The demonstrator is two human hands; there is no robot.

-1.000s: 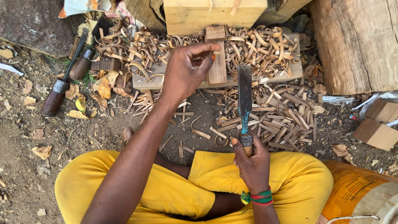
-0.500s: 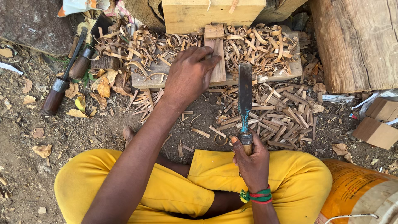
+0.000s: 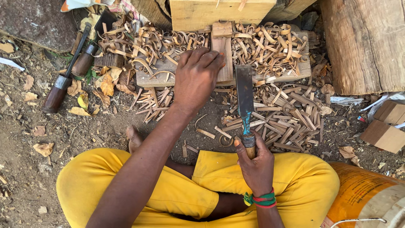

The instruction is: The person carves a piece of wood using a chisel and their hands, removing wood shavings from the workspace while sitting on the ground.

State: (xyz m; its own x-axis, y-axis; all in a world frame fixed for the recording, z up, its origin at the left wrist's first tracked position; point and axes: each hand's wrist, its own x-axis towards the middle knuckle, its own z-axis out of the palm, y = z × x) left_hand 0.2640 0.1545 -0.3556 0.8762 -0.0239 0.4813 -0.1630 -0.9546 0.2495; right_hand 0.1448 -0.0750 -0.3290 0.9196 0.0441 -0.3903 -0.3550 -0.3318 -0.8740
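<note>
My left hand (image 3: 197, 78) presses down on a narrow upright wooden piece (image 3: 222, 46) that stands on a flat work board (image 3: 156, 77) littered with curled shavings. My right hand (image 3: 254, 162), with a red and green band at the wrist, grips the wooden handle of a broad flat chisel (image 3: 244, 99). Its blade points away from me and lies just right of the wooden piece, its edge near the board's front. I sit cross-legged in yellow trousers (image 3: 181, 190) on bare earth.
Two dark-handled tools (image 3: 71, 69) lie at the left among dry leaves. A pale squared timber block (image 3: 221, 10) stands behind the board, a thick log (image 3: 363, 44) at the right, small wood blocks (image 3: 386, 126) further right, an orange sack (image 3: 367, 196) by my knee.
My left hand has drawn slightly nearer along the wooden piece and settled flat on it. The chisel in my right hand has hardly moved.
</note>
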